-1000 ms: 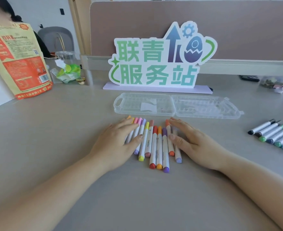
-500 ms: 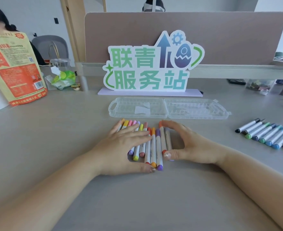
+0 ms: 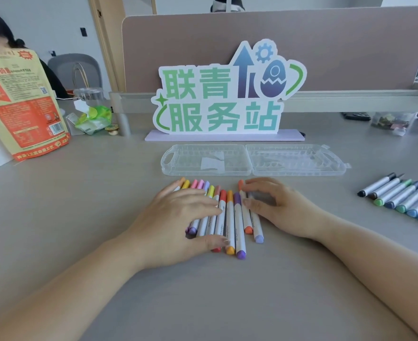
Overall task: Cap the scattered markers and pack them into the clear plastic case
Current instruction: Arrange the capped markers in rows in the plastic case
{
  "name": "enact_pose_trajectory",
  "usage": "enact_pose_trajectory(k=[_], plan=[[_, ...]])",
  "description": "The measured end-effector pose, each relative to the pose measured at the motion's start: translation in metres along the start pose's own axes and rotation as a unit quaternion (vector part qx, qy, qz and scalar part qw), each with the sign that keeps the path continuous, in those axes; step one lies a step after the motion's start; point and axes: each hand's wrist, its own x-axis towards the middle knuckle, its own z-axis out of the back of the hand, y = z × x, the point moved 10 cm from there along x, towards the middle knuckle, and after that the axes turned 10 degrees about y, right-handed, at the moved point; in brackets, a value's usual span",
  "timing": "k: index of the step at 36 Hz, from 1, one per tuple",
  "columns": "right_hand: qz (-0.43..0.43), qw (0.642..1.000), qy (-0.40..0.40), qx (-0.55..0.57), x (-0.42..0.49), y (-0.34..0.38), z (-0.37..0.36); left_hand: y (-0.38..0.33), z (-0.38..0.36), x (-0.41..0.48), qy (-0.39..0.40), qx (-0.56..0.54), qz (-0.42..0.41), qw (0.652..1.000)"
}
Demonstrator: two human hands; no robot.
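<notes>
On the grey bench point(image 3: 227, 303) a row of capped markers point(image 3: 238, 225) lies side by side. The left hand point(image 3: 178, 217) rests flat on the row's left part with its fingers straight. The right hand point(image 3: 284, 210) arches against the row's right edge, fingertips touching the outer markers; I cannot tell if it grips one. Just beyond lies the clear plastic case point(image 3: 252, 166), folded open. More markers point(image 3: 404, 196) lie well apart to the right, and a green-lettered sign point(image 3: 227, 94) stands behind the case.
</notes>
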Motion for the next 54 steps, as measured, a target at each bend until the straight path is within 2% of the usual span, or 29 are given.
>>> enact_pose_trajectory(k=[11, 19, 23, 32, 40, 43, 47, 54], plan=[[-0.013, 0.999, -0.045, -0.011, 0.002, -0.006, 0.007, 0.008, 0.000, 0.002, -0.043, -0.048, 0.070, 0.995], [-0.053, 0.998, -0.045, -0.003, 0.002, -0.014, 0.008, 0.009, -0.002, 0.004, -0.051, -0.024, 0.117, 0.992], [-0.063, 0.996, -0.058, -0.010, 0.001, -0.013, 0.010, 0.011, 0.003, 0.008, -0.082, -0.004, 0.156, 0.984], [-0.087, 0.983, -0.100, -0.126, 0.002, -0.002, 0.014, 0.013, 0.004, 0.012, -0.069, 0.010, 0.192, 0.979], [-0.101, 0.971, -0.112, -0.187, 0.001, 0.004, 0.020, 0.035, 0.015, 0.002, -0.104, -0.076, 0.243, 0.962], [-0.124, 0.968, -0.112, -0.185, 0.003, 0.001, 0.022, 0.041, 0.018, -0.003, -0.113, -0.137, 0.243, 0.953], [-0.161, 0.968, -0.089, -0.170, 0.006, -0.006, 0.021, 0.060, 0.026, -0.005, -0.115, -0.155, 0.254, 0.948], [-0.193, 0.974, -0.074, -0.094, 0.018, -0.003, 0.023, 0.128, 0.045, 0.003, -0.165, -0.265, 0.311, 0.898]])
